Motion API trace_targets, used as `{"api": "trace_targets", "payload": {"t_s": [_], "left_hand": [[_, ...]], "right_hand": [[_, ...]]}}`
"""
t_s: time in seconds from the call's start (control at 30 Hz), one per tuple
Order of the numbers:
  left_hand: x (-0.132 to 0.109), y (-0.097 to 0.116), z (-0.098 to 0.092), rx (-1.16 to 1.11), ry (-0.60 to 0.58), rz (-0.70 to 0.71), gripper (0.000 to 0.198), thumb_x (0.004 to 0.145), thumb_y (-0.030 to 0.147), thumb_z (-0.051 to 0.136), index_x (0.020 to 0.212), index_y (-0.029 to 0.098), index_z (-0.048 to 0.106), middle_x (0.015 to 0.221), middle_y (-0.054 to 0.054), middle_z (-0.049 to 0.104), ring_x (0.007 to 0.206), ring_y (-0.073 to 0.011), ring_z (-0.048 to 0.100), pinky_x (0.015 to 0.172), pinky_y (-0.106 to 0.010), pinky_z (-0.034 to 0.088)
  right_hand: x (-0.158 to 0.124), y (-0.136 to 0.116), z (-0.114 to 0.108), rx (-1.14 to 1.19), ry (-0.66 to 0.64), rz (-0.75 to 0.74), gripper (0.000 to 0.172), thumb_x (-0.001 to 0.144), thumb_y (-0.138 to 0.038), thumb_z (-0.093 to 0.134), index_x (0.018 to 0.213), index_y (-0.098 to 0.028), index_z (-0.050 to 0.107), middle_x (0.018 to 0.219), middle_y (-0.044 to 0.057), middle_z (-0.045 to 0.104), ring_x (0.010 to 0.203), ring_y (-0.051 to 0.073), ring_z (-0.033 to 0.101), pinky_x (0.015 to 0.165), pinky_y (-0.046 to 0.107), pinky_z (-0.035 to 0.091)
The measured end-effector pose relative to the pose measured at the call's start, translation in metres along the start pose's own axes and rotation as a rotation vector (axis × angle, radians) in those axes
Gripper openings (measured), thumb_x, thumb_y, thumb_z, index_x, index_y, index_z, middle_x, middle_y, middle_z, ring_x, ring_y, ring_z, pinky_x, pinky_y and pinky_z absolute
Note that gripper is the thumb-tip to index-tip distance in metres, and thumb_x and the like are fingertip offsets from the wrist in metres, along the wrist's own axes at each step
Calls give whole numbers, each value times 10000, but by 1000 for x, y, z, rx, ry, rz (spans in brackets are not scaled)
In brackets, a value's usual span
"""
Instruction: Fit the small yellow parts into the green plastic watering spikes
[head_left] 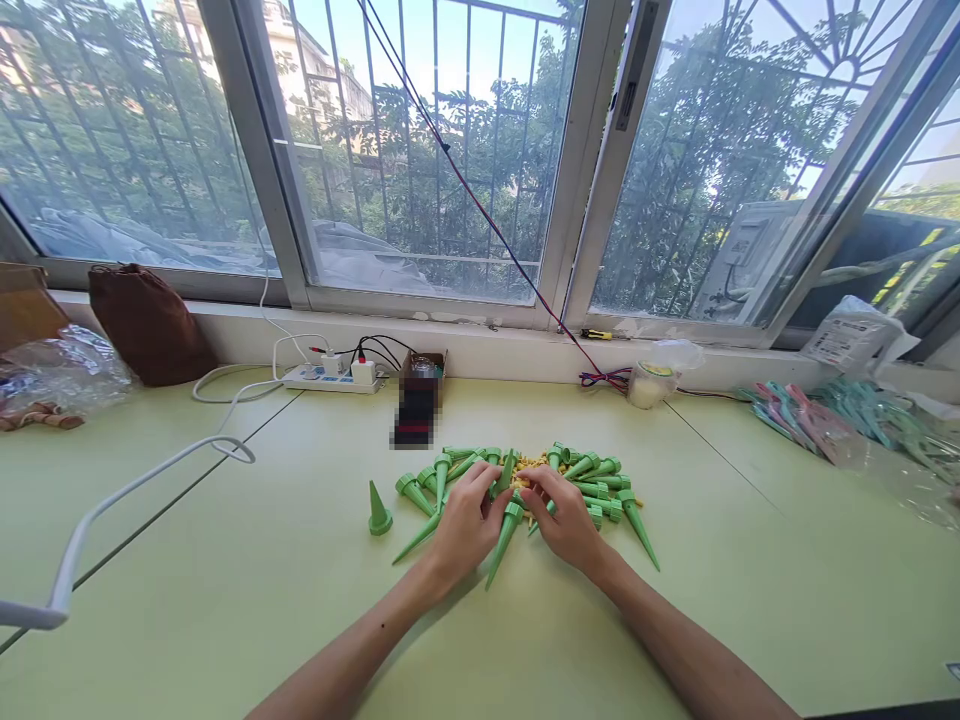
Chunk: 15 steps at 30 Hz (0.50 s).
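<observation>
Two bare forearms [367,640] reach across the pale green counter [750,600] from its near edge. Around the hands, loose spikes [600,490] fan out on both sides, with small yellow pieces [544,462] heaped between and behind them. One loose spike [506,545] lies right between the wrists, its tip toward the camera; another, the lone spike [379,510], stands upright on its cap, apart to the left. Farther back are a power strip [330,378], a small box [435,375], a jar [651,385] and, at far right, bagged pink and teal things [802,415]. A white cable [97,510] curves along the left, clear of the hands.

Between the hands, above the counter, is the held green spike [507,470], its long axis near vertical, tip up and leaning slightly right. The left hand [474,515] has thumb and fingers closed about its lower part. The right hand [564,515] is half curled just beside it; whether it grips anything, I cannot tell.
</observation>
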<state>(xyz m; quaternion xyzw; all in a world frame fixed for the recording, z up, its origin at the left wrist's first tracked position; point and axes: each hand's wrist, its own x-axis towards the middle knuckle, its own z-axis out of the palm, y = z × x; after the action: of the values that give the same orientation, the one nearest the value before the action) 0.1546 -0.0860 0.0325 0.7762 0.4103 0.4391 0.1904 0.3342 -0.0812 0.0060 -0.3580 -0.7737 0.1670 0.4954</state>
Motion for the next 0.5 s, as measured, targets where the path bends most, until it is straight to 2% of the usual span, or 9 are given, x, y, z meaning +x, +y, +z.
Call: {"api": "trace_targets", "payload": {"t_s": [0.23, 0.5], "left_hand": [[-1, -3, 2, -23, -15, 2, 110, 961, 204, 513, 856, 195, 543, 883, -16, 552, 649, -124, 500, 590, -247, 384], [-3, -3, 3, -18, -51, 7, 125, 966, 189, 492, 847, 190, 532, 903, -22, 550, 695, -131, 510, 613, -245, 392]], "right_hand": [[-1, 4, 1, -10, 2, 17, 220, 1029, -319, 490, 1120, -181, 636, 970, 88, 690, 757, 180, 627, 658, 282, 523], [-1, 3, 1, -30, 21, 29, 220, 1027, -314, 474, 1081, -179, 639, 808, 44, 677, 659, 168, 605, 632, 273, 494]]}}
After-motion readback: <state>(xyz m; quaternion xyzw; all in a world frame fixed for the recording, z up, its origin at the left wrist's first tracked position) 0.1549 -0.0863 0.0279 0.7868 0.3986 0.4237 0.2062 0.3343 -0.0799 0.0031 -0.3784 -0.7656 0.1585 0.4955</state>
